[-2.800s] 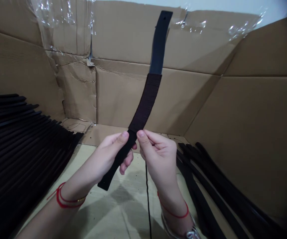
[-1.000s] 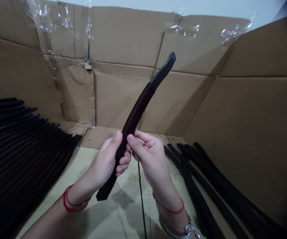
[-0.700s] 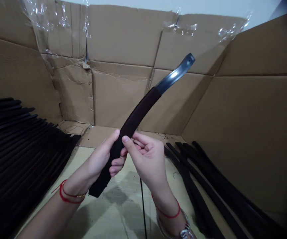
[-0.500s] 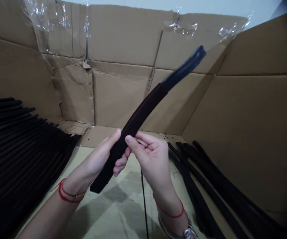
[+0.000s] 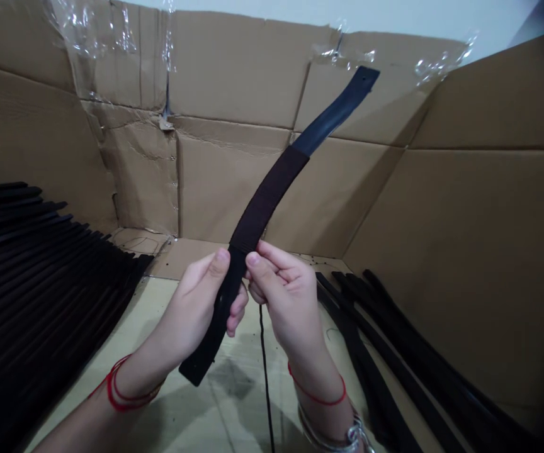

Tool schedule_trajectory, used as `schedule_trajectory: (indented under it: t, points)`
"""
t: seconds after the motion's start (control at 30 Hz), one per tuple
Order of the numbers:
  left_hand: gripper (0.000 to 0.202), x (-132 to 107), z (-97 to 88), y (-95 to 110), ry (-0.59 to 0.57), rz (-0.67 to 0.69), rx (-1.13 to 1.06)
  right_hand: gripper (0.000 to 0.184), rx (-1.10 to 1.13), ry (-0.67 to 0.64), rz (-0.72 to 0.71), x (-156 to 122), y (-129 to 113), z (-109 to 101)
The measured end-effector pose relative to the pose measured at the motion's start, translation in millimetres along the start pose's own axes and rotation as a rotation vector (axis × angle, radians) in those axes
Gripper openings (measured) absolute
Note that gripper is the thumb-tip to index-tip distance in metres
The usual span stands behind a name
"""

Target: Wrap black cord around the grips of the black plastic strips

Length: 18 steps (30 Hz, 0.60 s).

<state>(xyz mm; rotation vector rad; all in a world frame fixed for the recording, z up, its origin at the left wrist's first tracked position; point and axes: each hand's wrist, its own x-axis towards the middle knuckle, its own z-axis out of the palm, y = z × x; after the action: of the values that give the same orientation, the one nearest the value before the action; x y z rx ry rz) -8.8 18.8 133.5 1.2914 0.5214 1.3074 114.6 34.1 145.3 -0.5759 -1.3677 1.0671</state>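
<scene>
Curved dark strip [image 5: 329, 119] held in the air before the person, with all places given relative to it. The strip's long axis slants from a near end at lower left to a far end at upper right, bowing slightly; the middle stretch carries a dark brown wrapping [image 5: 269, 195], with both ends bare. The key relation is at the wrapping's near edge, where both hands meet the strip. The left hand [image 5: 196, 299] grips the bare near part, thumb on top and fingers curled beneath. The right hand [image 5: 286, 296] is at the strip's right edge, the nearer hand to the cord [image 5: 266, 377]; its thumb and forefinger pinch together, apparently on the cord, though the contact is hidden. The cord hangs from under that hand, below the strip, over a pale tabletop [image 5: 243, 409]. Left of the strip lies a broad row of similar dark pieces [image 5: 40, 283]; right of it, a few long ones [image 5: 366, 365]. Beyond the strip stands a cardboard wall [image 5: 215, 176]; open air flanks the far half on both sides.
</scene>
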Motion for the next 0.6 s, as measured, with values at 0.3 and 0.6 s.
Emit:
schedule_trajectory:
  t: [0.3, 0.6]
  points:
    - [0.046, 2.8, -12.0, -10.8, -0.422, -0.201, -0.443, 0.039, 0.188, -0.302, 0.157, 1.5, -3.2, -12.6]
    - [0.065, 13.6, -9.4, -3.8, -0.012, -0.069, 0.086, 0.029, -0.037, 0.027, 0.065, 2.9, -4.7, -1.4]
